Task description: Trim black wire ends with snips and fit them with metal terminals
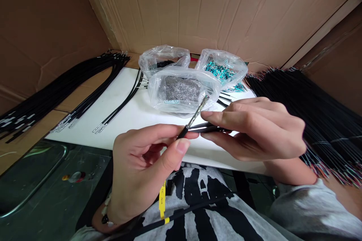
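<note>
My left hand (141, 162) pinches a black cable (182, 133) between thumb and fingers, just below its stripped end. From the jacket a shiny silver foil-like core (198, 113) sticks up, slanting to the right. My right hand (260, 130) grips black tweezers (210, 128), whose tips meet the cable where the jacket ends. Whether the tips are closed on the core or only touch it, I cannot tell. Below my left hand hangs a yellow label (162, 200), and a black cable (195, 208) with a yellow band crosses the lap.
Open clear bags stand on the white board (135, 135): a front bag (183, 88) of small silvery pieces, a right bag (222, 69) of teal-silver pieces and a rear bag (164, 60) of dark pieces. Black cables (76, 73) lie left, a large bundle (316, 109) right. Cardboard walls (181, 11) surround the table.
</note>
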Tool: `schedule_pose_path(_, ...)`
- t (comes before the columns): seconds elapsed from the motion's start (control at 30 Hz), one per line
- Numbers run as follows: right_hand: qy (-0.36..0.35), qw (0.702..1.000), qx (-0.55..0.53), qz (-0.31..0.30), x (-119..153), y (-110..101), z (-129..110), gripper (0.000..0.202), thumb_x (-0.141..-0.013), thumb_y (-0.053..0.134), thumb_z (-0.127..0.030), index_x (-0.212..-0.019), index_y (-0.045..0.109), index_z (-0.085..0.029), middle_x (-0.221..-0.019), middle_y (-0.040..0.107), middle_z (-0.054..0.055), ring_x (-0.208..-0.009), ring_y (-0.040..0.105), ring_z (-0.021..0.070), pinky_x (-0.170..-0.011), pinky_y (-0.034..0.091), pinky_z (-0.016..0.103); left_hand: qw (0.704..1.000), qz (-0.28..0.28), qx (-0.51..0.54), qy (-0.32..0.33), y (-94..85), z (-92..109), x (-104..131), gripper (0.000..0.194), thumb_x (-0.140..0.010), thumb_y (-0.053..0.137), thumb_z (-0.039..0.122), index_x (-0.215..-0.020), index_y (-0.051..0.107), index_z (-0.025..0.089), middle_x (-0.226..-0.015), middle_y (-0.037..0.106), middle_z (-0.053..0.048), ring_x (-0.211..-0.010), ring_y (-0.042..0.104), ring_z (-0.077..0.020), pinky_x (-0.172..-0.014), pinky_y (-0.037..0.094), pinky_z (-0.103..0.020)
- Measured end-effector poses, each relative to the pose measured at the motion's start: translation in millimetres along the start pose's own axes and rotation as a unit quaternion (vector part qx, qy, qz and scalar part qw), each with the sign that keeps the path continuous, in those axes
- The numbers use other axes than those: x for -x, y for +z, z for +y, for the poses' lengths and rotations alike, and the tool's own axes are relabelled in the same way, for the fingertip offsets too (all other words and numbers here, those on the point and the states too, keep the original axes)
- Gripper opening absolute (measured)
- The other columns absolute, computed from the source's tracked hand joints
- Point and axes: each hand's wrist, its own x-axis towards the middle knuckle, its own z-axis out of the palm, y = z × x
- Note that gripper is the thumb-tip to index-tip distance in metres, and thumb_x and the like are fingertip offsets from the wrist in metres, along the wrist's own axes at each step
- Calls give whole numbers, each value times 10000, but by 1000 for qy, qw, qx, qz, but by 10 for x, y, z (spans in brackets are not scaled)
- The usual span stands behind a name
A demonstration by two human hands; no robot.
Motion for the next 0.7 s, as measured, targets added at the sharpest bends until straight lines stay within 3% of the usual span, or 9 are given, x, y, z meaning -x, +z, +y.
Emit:
schedule_pose_path(0.23,7,1000,9,-24,-6,-12,-15,138,-915,784,-245,-991,712,-155,-612,613,-32,-487,537,105,-423,434,287,997,55,-46,-6,61,31,-7,120,-825,762,175,-804,830,272,-615,711,52,-444,502,-82,-396,368,-231)
schedule_pose_path(0.37,14,1000,-5,-12,-21,-13,-23,97,-911,775,-198,-974,713,-155,-669,674,-11,-508,570,110,-440,457,276,998,51,-45,-12,87,62,-19,121,-825,752,190,-831,847,266,-667,756,33,-434,497,-81,-390,381,-227)
schedule_pose_path(0.47,87,993,-79,12,-42,-12,-10,113,-896,778,-198,-954,683,-175,-753,703,4,-547,596,116,-463,491,256,998,32,-43,-15,68,48,-12,138,-842,735,198,-844,850,274,-613,724,33,-418,492,-91,-378,356,-239)
schedule_pose_path(0.6,225,947,-227,-32,-82,-13,10,295,-843,845,-340,-981,626,-199,-744,616,-40,-473,441,63,-374,362,213,1000,-12,-15,-19,32,8,-13,164,-862,733,163,-884,831,293,-631,708,53,-446,526,-84,-407,383,-220)
schedule_pose_path(0.7,250,925,-282,-57,-107,-10,5,227,-888,799,-314,-1010,654,-189,-756,641,-43,-457,423,41,-382,336,188,998,-56,-15,-24,37,14,-50,143,-884,722,173,-921,820,270,-603,663,53,-457,515,-79,-428,408,-207)
